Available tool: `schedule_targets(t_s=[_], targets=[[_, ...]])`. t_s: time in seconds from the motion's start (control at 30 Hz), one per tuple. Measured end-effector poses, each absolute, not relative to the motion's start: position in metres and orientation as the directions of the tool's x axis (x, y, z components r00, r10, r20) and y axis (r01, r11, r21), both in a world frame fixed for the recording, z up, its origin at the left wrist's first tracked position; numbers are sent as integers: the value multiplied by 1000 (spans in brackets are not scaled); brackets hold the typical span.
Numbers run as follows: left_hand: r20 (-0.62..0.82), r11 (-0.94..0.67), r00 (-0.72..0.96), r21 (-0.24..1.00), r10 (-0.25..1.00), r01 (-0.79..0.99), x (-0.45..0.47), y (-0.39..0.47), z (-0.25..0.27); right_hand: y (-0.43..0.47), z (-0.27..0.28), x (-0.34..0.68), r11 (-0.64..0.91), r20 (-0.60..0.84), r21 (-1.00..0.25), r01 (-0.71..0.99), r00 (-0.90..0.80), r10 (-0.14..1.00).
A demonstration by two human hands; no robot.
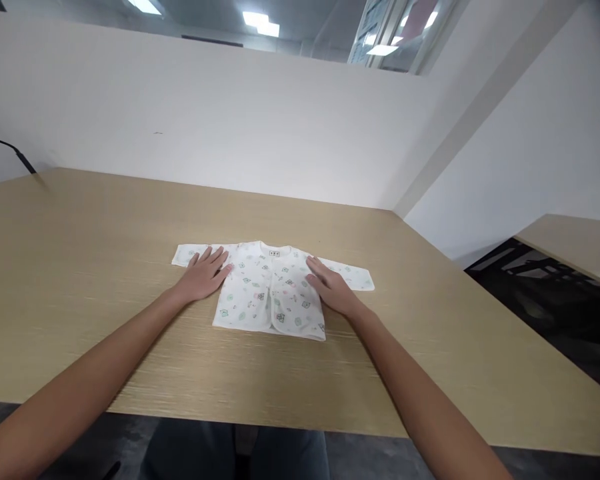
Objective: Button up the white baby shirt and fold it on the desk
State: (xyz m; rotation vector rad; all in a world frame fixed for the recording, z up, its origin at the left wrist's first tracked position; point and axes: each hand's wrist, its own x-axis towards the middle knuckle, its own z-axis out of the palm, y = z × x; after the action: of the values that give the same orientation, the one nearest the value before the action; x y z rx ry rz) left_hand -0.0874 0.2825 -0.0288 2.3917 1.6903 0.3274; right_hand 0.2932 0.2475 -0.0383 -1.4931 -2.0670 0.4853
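1. A baby shirt [273, 293] lies face up and spread flat near the middle of the wooden table [80, 267], both long sleeves stretched out sideways, the front placket running down its centre.
2. The left hand [204, 273] rests palm down where the left sleeve meets the body, fingers spread and flat, gripping nothing.
3. The right hand [331, 288] lies the same way on the opposite shoulder area, fingers extended and loose, pressing rather than holding.
4. The shirt looks like thin, soft cotton knit: white with small green and pink prints. It should be very light, limp and easy to crease, and would likely slide on the smooth tabletop.
5. Good places to pinch it appear to be the sleeve cuffs, the shoulders or the hem corners.
6. The table has a pale, matte wood-grain laminate surface; white partition walls [230, 120] stand behind it.
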Motion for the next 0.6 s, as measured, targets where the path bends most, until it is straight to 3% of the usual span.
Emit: schedule_targets(t_s=[0.17, 0.27, 0.4, 0.6], targets=[[268, -495, 430, 264, 862, 828, -56, 262, -23, 242, -36, 256, 414, 294, -464, 783, -305, 906], [244, -630, 583, 224, 775, 744, -35, 249, -30, 239, -43, 233, 449, 246, -378, 810, -379, 892], [166, -674, 654, 163, 738, 720, -30, 233, -47, 220, -56, 221, 462, 191, -282, 841, -423, 886], [307, -720, 662, 136, 684, 680, -38, 205, -39, 185, -52, 225, 506, 274, -295, 811, -435, 858]])
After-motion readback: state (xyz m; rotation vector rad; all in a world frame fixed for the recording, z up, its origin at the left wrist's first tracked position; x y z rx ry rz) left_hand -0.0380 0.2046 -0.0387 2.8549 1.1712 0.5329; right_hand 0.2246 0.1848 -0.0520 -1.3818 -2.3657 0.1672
